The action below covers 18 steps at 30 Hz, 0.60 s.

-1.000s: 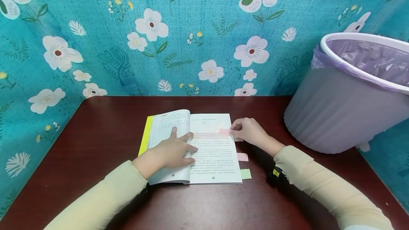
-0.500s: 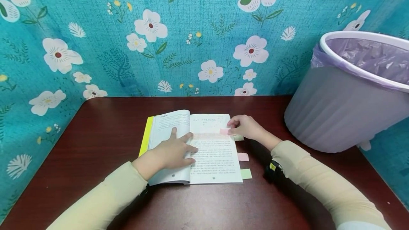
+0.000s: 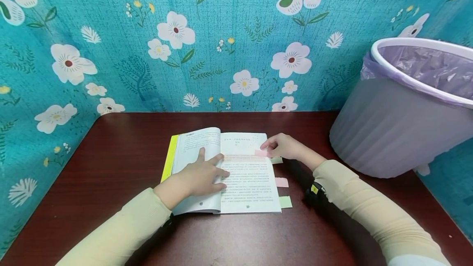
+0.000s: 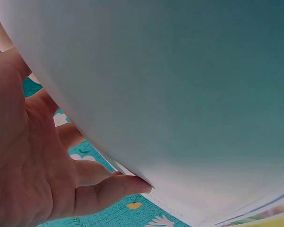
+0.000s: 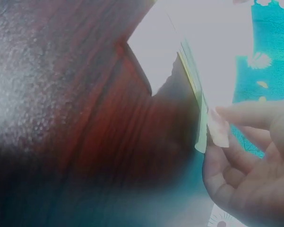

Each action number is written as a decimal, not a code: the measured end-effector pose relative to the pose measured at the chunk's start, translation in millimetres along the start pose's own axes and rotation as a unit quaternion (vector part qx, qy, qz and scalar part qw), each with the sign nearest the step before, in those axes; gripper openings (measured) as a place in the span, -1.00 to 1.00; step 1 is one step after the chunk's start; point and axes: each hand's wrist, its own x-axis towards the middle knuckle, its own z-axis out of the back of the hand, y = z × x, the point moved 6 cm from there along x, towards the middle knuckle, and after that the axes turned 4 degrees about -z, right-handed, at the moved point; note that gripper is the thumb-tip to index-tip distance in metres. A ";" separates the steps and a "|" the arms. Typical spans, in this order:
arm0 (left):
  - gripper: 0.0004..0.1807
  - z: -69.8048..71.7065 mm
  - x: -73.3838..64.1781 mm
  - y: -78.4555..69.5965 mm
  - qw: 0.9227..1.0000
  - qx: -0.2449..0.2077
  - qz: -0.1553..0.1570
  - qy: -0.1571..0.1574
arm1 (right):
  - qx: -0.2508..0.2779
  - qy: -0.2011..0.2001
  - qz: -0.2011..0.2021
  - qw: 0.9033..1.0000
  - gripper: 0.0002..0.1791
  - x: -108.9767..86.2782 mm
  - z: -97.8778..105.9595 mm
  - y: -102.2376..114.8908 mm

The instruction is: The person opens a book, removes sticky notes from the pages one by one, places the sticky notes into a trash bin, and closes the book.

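A teal floral fabric backs a dark reddish-brown counter, with a grey ribbed bin lined in purple plastic at the far right. In the head view, your open white-paged book with yellow cover lies across the counter, and the small pink paper tab sits over its right page's outer edge. The tab points left from the fingers of your right hand, its long axis roughly crosswise to that edge; that hand is nearer. Your left hand lies spread on the left page, fingers apart, gripping nothing. A pink lower tab and a green lower tab stick out further down the edge.

The left wrist view shows you what the head view hides: the left palm, beside a broad curved page. The tab isn't visible there.

The right wrist view, washed out, shows your right fingers nearly closed, pinching the tab's end, with a pale green strip just beside it.
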 end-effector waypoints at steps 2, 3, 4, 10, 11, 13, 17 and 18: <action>-0.59 0.5 -0.3 -0.5 1.000 -0.003 0.001 0.001 | -0.007 0.003 0.008 1.000 -0.73 -0.8 0.3 0.6; -0.59 0.7 -0.4 -0.7 1.000 -0.004 0.003 0.002 | -0.011 0.005 0.012 1.000 -0.73 -1.2 0.5 0.9; -0.59 0.5 -0.5 -0.8 1.000 -0.003 0.004 0.004 | -0.013 0.006 0.015 1.000 -0.72 -1.7 0.4 1.3; -0.59 0.5 -0.1 -1.3 1.000 0.001 0.010 0.008 | -0.024 0.017 0.031 0.999 -0.67 -3.4 0.1 5.4; -0.59 0.7 -0.2 -1.5 1.000 0.000 0.010 0.008 | -0.024 0.018 0.032 0.999 -0.66 -3.6 0.0 6.2; -0.59 0.9 -0.6 -1.6 1.000 -0.001 0.011 0.008 | -0.022 0.022 0.033 0.999 -0.66 -3.6 -0.1 7.2; -0.59 1.2 -0.8 -1.6 1.000 -0.004 0.009 0.007 | -0.014 0.027 0.034 0.999 -0.64 -3.4 -1.1 7.5; -0.59 1.2 -0.7 -1.5 1.000 -0.005 0.008 0.006 | -0.009 0.029 0.033 0.999 -0.64 -3.2 -1.5 7.0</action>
